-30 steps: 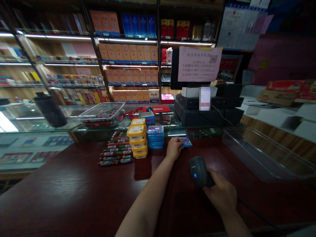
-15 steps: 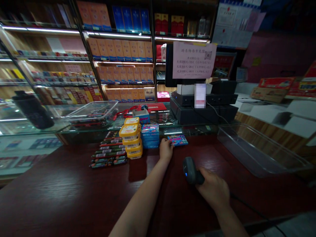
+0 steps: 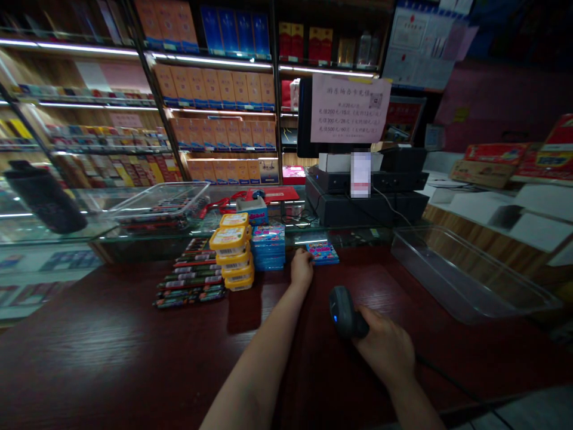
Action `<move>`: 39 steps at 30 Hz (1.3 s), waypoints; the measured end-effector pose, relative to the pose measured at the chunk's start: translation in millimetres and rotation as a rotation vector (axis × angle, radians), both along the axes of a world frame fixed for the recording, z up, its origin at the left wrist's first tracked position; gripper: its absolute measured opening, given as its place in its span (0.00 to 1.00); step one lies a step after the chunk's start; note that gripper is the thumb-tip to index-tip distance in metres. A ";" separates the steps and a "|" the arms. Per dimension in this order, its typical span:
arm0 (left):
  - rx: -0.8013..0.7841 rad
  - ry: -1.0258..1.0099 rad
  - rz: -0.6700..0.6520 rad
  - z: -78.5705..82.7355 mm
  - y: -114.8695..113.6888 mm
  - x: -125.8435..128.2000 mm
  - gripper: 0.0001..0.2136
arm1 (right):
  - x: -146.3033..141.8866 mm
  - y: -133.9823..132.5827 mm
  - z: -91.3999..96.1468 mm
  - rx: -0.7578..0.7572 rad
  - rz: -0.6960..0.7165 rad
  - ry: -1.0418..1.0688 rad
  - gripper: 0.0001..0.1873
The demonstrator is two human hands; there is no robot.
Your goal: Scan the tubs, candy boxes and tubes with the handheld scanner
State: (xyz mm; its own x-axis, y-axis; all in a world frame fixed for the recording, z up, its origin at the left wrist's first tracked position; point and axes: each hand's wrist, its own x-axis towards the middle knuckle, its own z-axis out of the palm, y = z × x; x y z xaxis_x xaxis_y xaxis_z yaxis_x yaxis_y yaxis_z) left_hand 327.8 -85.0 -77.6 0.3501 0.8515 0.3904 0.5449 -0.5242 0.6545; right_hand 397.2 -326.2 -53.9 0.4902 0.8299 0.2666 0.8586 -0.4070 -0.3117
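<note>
My left hand (image 3: 301, 266) reaches forward, its curled fingers closed at the left end of a low pile of flat blue packets (image 3: 325, 253) with colourful print. The fingertips are partly hidden there. Around the handle of a dark barcode scanner (image 3: 342, 312) my right hand (image 3: 388, 345) is closed. A blue light glows on the scanner, whose head points left, above the wooden counter. Left of my left hand stands a taller stack of similar blue packets (image 3: 268, 251). Yellow-lidded tubs (image 3: 233, 257) are stacked beside it, then rows of slim dark wrapped sticks (image 3: 192, 280).
A clear plastic bin (image 3: 465, 280) sits at the right; another clear tray (image 3: 161, 209) rests on the glass ledge. A dark bottle (image 3: 45, 197) stands far left. Behind are a monitor with a pink sign (image 3: 350, 110) and dark boxes. The scanner's cable (image 3: 456, 379) trails right.
The pile at my left hand looks slightly thicker and neater than before. The view has shifted a little to the right. My right hand keeps its hold on the scanner.
</note>
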 end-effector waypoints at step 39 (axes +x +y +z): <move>0.485 0.310 -0.020 88.0 -56.6 -106.5 0.16 | -4.9 -8.2 0.6 0.007 0.028 -0.043 0.13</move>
